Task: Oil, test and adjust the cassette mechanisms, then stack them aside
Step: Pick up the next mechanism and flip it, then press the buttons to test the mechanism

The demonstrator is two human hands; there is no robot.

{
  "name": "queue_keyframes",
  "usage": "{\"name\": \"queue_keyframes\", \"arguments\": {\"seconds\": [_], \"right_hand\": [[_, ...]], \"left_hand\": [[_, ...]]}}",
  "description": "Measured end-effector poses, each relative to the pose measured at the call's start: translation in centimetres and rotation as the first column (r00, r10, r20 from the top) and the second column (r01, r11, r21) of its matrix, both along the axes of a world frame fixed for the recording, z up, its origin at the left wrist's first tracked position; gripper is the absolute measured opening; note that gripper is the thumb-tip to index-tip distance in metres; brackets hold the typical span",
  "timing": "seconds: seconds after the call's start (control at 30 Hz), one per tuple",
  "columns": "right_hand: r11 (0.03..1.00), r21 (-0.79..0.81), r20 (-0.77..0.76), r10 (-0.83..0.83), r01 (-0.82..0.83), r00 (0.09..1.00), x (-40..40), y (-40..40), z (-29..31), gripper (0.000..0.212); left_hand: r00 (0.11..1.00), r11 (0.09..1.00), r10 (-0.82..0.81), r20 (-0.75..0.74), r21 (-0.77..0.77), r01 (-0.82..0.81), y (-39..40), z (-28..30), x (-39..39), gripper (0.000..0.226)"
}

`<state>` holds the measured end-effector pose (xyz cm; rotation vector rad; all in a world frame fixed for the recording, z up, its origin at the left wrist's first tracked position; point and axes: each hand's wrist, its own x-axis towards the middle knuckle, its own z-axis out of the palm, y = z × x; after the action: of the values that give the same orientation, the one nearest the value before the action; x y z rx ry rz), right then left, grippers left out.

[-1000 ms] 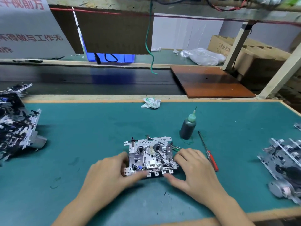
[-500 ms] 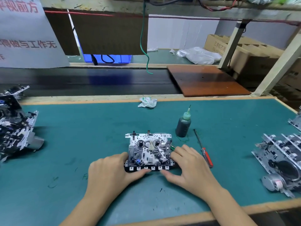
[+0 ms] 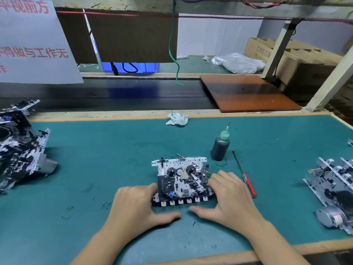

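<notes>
At the far left of the green surface (image 3: 95,150) sits a pile of cassette mechanisms (image 3: 21,148), cut off by the frame edge, so how many lie in it, and whether they are finished or waiting, cannot be told. The left hand (image 3: 137,205) rests at the left end of the cassette mechanism (image 3: 182,180) lying flat in the middle of the surface near the person; its fingers lie against the frame's side with the thumb stretched along the surface in front of the key row, touching rather than clenching. The mechanism looks like stamped sheet metal carrying small levers, springs and two reel hubs: probably light and stiff as a frame, but fragile on top, so the outer edges of the plate seem the safest hold, away from the hubs and thin arms. The right hand (image 3: 232,197) mirrors the left at the right end, fingers curled over the frame's corner, covering that part; whether it presses a lever there is hidden. Just behind stands the oil bottle (image 3: 220,145), upright, and beside it lies a red-handled screwdriver (image 3: 245,176). At the right edge more mechanisms (image 3: 333,190) are partly cropped.
</notes>
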<state>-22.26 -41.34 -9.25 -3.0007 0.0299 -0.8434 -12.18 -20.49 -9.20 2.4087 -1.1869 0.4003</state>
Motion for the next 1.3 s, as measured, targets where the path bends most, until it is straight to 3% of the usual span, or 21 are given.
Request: {"name": "queue_keyframes", "arguments": {"seconds": [0.13,0.27,0.4,0.57,0.83,1.03,1.3], "right_hand": [[0.997,-0.021,0.06,-0.074,0.075,0.995,0.1,0.6,-0.3,0.063],[0.998,-0.049,0.021,0.043,-0.042,0.999,-0.3,-0.1,-0.1,0.053],[0.996,-0.075,0.045,0.049,-0.045,0.998,-0.2,-0.2,-0.3,0.051],[0.994,0.043,0.006,0.104,-0.105,0.995,-0.2,-0.1,-0.3,0.049],[0.999,-0.026,0.022,0.026,-0.026,0.999,-0.4,0.1,-0.4,0.048],[0.995,0.055,-0.022,0.087,-0.086,0.996,-0.7,0.0,-0.2,0.048],[0.998,-0.044,0.03,0.053,-0.052,0.998,-0.7,-0.1,-0.5,0.048]], "left_hand": [[0.999,1.0,0.005,0.033,0.012,-0.005,0.0,0.0,-0.1,0.064],[0.996,0.996,0.084,0.023,0.03,-0.085,-0.2,-0.1,-0.5,0.064],[0.994,0.995,0.102,0.028,-0.005,-0.102,-0.5,-0.2,-0.5,0.064],[0.985,0.985,0.165,0.039,-0.054,-0.163,-1.1,-0.3,-0.5,0.061],[0.997,0.996,-0.078,0.018,-0.032,0.078,0.4,-0.2,0.7,0.057],[0.996,1.0,0.005,0.086,-0.028,-0.002,0.1,-0.4,0.4,0.055],[0.995,0.996,-0.09,0.04,-0.007,0.09,0.7,-0.2,0.4,0.055]]}}
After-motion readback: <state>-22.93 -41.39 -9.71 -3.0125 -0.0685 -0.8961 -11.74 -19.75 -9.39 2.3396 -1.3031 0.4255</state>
